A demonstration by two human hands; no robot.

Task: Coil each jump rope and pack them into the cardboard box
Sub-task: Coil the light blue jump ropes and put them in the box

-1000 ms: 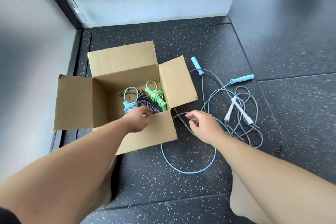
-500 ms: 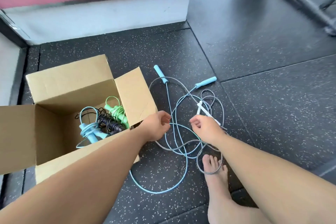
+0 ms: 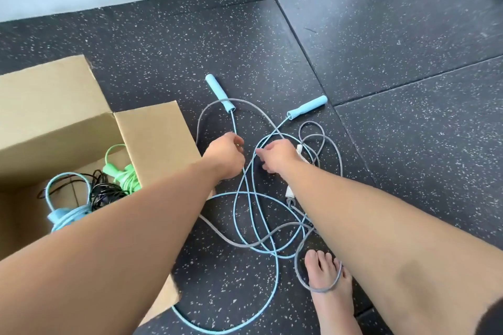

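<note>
Left hand (image 3: 226, 156) and right hand (image 3: 279, 158), fingers (image 3: 239, 142) curled, both pinch the blue rope (image 3: 217, 89) so I can tease it off the grey rope (image 3: 341, 168) before coiling.

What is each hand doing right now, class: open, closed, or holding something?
Left hand: fingers curled, pinching the cord of the blue jump rope.
Right hand: pinching another stretch of the same blue cord.

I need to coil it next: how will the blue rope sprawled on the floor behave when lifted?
Likely floppy: the blue rope lies in slack loops. It may drag the grey rope along, since their strands cross. Its handles look round and might roll.
</note>
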